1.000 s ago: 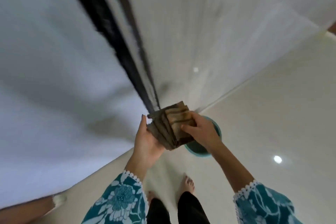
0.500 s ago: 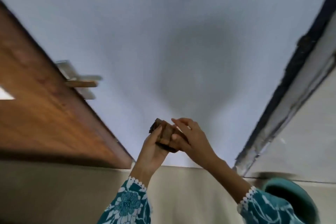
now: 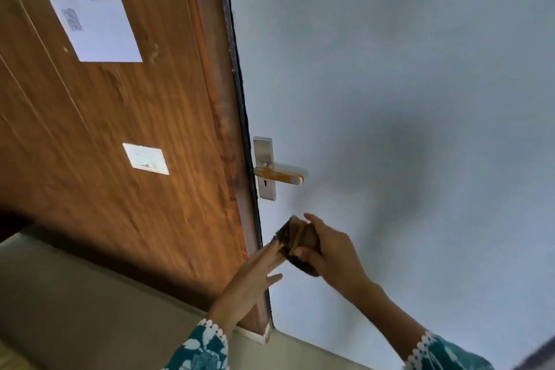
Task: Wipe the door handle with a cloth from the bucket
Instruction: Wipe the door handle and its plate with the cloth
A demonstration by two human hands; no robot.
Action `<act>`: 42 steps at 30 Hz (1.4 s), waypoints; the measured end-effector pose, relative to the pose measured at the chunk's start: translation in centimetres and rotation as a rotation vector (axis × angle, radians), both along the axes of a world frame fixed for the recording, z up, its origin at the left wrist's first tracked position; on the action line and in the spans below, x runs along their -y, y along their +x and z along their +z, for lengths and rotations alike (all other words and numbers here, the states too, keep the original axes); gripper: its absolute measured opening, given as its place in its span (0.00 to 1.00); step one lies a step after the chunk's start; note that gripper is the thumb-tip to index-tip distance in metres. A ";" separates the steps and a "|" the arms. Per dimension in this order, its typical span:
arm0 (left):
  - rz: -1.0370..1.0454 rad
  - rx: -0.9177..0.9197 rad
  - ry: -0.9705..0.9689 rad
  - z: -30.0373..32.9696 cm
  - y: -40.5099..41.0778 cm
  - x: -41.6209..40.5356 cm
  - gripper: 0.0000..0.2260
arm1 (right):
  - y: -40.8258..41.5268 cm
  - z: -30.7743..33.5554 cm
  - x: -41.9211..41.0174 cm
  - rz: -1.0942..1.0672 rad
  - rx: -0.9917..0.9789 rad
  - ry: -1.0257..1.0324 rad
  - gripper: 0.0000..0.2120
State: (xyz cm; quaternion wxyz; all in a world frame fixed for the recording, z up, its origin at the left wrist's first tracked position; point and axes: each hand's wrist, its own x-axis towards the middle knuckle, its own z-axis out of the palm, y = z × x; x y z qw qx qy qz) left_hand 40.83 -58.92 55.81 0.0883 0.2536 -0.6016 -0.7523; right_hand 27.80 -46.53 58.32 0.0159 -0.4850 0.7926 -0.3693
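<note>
1. The right hand (image 3: pixel 330 252) is closed around a folded brown striped cloth (image 3: pixel 295 237), thumb on the near side and fingers curled over the top; its lower part is hidden behind the palm.
2. The left hand (image 3: pixel 258 273) is flat and open, fingers stretched out, holding nothing; its fingertips (image 3: pixel 274 246) just reach the cloth's lower left corner, though blur makes it hard to tell whether they really touch.
3. Above the hands, apart from the cloth, sits the silver metal door handle with a tan grip (image 3: pixel 279 176) on its steel backplate with a keyhole (image 3: pixel 265 168), fixed to the pale grey-blue door face (image 3: pixel 390 69).
4. Left of the hands is a brown wood-grain panel (image 3: pixel 120 129) with a white printed sheet (image 3: pixel 87 6), cut off at the top, its print too blurred to read, and a small white label (image 3: pixel 146 158), also unreadable.
5. Both teal floral sleeves with white lace cuffs (image 3: pixel 201 348) run off the bottom edge.
6. Below the left hand is beige floor (image 3: pixel 75 309).
</note>
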 end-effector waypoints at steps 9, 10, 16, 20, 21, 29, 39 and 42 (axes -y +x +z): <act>0.431 -0.117 -0.053 0.8 0.1 8.5 0.11 | -7.2 7.9 8.4 -0.125 -0.175 -0.108 0.22; 0.464 -0.121 -0.066 1.0 -0.1 9.1 0.10 | -7.4 8.5 9.8 -0.102 -0.215 -0.097 0.24; 0.590 -0.180 -0.171 2.0 -1.3 12.4 0.07 | -7.0 8.0 19.2 0.012 -0.471 0.047 0.17; 0.656 -0.256 -0.358 2.2 -2.5 15.4 0.08 | -6.8 5.3 22.3 -0.065 -0.573 0.177 0.13; 0.674 -0.251 -0.435 2.1 -2.9 16.5 0.09 | -6.5 4.7 22.6 -0.101 -0.591 0.193 0.15; 0.617 -0.405 -1.174 3.4 -9.2 23.2 0.23 | -5.7 3.4 22.8 -0.232 -0.569 0.199 0.14; 0.676 -0.340 -1.760 4.4 -13.6 26.8 0.26 | -9.0 2.7 14.2 -0.404 -0.558 0.330 0.25; 0.728 -0.330 -1.786 4.2 -14.0 26.7 0.26 | -8.0 2.8 15.9 -0.403 -0.606 0.322 0.24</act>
